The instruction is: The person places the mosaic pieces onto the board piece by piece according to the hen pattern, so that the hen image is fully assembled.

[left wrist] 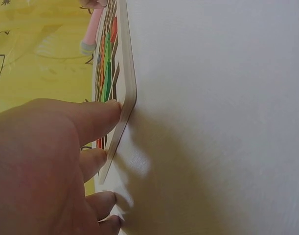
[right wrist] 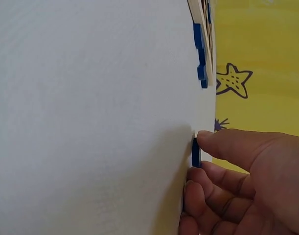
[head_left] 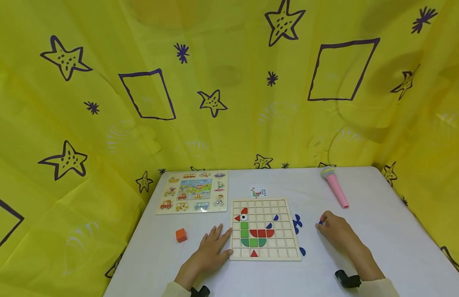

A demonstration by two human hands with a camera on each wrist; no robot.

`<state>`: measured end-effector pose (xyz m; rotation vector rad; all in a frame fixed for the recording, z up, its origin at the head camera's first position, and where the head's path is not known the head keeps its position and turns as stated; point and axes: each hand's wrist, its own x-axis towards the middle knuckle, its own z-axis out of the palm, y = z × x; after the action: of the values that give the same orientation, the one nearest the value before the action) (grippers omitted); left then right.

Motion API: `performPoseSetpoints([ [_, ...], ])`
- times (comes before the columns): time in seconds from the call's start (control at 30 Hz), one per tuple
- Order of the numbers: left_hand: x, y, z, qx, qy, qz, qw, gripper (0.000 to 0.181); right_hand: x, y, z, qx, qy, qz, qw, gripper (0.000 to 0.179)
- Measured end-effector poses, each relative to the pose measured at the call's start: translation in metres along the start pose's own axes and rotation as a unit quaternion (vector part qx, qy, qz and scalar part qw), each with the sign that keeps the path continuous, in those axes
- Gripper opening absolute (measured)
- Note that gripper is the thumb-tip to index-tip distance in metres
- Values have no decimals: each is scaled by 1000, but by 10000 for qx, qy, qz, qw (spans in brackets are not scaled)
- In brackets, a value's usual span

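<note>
A wooden grid board (head_left: 281, 251) lies on the table, its cells partly filled with red, green, white and blue pieces that form a bird. My left hand (head_left: 211, 249) is spread flat, thumb and a fingertip touching the board's left edge. To the right of the board, my right hand (head_left: 339, 232) pinches a small blue piece (right wrist: 195, 152) between thumb and finger, close to the tabletop. Several loose blue pieces (head_left: 297, 221) lie by the board's right edge, and a single blue piece (head_left: 302, 251) sits lower down. A small picture card (head_left: 258, 191) lies behind the board.
At the back left lies a picture puzzle board (head_left: 223, 194) with vehicles. An orange cube (head_left: 181, 235) sits left of the grid board. Toward the back right rests a pink toy microphone (head_left: 337, 189). A yellow curtain (head_left: 229, 136) hangs behind the white table (head_left: 266, 280).
</note>
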<state>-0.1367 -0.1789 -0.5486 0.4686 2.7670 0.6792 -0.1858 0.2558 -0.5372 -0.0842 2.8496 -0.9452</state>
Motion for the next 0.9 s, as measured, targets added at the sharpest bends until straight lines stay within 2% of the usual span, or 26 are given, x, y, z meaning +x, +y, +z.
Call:
performPoseSetpoints([
  [0.3, -1, 2, -1, 47, -18, 9, 10000, 68, -2, -3, -1, 37, -166, -87, 9998, 22],
  [0.73, -2, 3, -2, 21, 8, -26, 10000, 68, 2, -12, 11, 57, -107, -360, 9993, 18],
  [0.9, -1, 2, -2, 1, 5, -2, 10000, 68, 2, -18, 13, 103, 34, -296, 9995, 19],
])
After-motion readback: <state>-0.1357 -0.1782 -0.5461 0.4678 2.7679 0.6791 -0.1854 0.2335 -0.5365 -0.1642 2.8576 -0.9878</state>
